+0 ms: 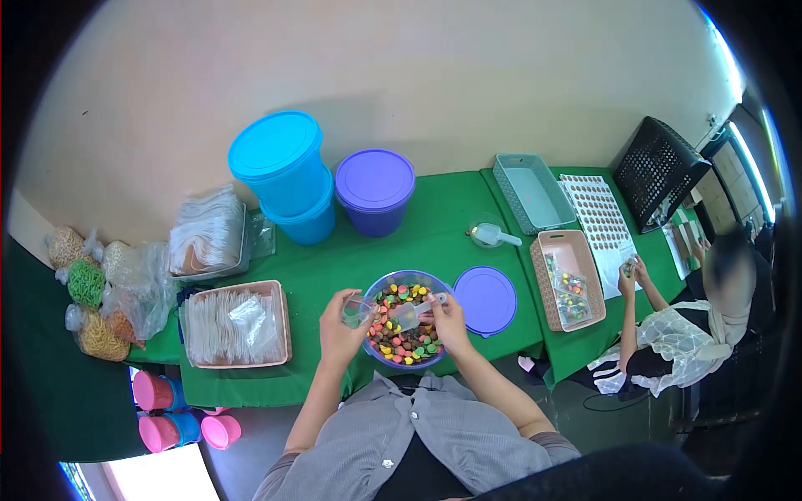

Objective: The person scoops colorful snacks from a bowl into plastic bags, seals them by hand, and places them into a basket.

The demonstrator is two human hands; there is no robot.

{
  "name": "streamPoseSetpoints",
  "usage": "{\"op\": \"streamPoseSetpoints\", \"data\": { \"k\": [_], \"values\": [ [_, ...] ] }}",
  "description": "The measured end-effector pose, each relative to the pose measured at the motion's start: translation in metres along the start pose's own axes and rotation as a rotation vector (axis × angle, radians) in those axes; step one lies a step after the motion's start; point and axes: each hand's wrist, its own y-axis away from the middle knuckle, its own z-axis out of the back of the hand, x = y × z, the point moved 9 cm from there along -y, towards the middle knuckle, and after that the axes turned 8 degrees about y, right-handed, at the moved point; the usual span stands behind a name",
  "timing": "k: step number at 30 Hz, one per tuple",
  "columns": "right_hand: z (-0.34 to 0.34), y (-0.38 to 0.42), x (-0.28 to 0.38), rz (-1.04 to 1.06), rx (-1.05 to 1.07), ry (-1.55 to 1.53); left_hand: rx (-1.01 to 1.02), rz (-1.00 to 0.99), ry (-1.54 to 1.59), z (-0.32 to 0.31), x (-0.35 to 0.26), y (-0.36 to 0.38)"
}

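A purple tub (373, 357) full of round red, yellow, green and brown sweets (408, 344) stands on the green-covered table in front of me. My left hand (338, 328) is closed round a small clear plastic cup (357, 311) at the tub's left rim. Over the sweets, my right hand (449, 324) grips a translucent scoop (407, 316), its bowl pointing left towards the cup. Whether anything lies in the scoop's bowl is hard to make out. The tub's purple lid (485, 301) lies flat just to the right.
Pink basket of plastic bags (280, 321) at left; blue buckets (280, 179) and a purple bucket (375, 196) behind. A second scoop (494, 235) rests in a bowl. To the right are a pink basket with filled packets (571, 296), a sticker sheet (597, 213) and a seated co-worker (668, 334).
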Motion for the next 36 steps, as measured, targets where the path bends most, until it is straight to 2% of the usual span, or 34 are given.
{"op": "streamPoseSetpoints", "data": {
  "k": [3,5,9,14,18,22,24,28,30,31,33,36],
  "values": [
    [0.003,0.0,-0.002,-0.025,0.006,-0.056,-0.007,-0.015,0.008,0.0,0.0,-0.001],
    [0.001,0.001,-0.002,-0.07,0.032,0.065,-0.013,-0.012,0.005,0.0,0.001,-0.001],
    [-0.011,0.005,-0.012,-0.13,0.108,0.091,-0.024,0.0,-0.004,0.006,-0.002,-0.003],
    [-0.013,0.006,-0.018,-0.196,0.001,-0.134,-0.07,-0.017,0.003,0.016,-0.006,-0.005],
    [-0.017,0.008,-0.037,-0.361,0.039,-0.282,-0.079,-0.004,0.005,0.019,-0.001,-0.002],
    [-0.008,0.01,-0.019,-0.328,0.011,-0.286,-0.076,0.007,0.006,0.018,-0.002,-0.001],
    [0.006,0.006,0.007,-0.172,-0.067,-0.296,-0.064,0.003,-0.003,0.016,-0.002,-0.001],
    [0.032,0.005,0.039,-0.134,-0.147,-0.369,-0.028,-0.025,-0.048,0.01,-0.002,-0.001],
    [0.042,0.006,0.052,-0.114,-0.16,-0.38,0.128,0.006,-0.046,-0.005,-0.002,0.001],
    [0.046,0.007,0.062,-0.082,-0.172,-0.391,0.129,0.005,-0.046,-0.007,-0.005,0.002],
    [0.049,0.014,0.077,-0.051,-0.184,-0.403,0.211,-0.123,-0.296,-0.021,-0.021,0.01],
    [0.044,0.026,0.1,0.01,-0.152,-0.347,0.284,-0.122,-0.268,-0.038,-0.025,0.015]
  ]
}}
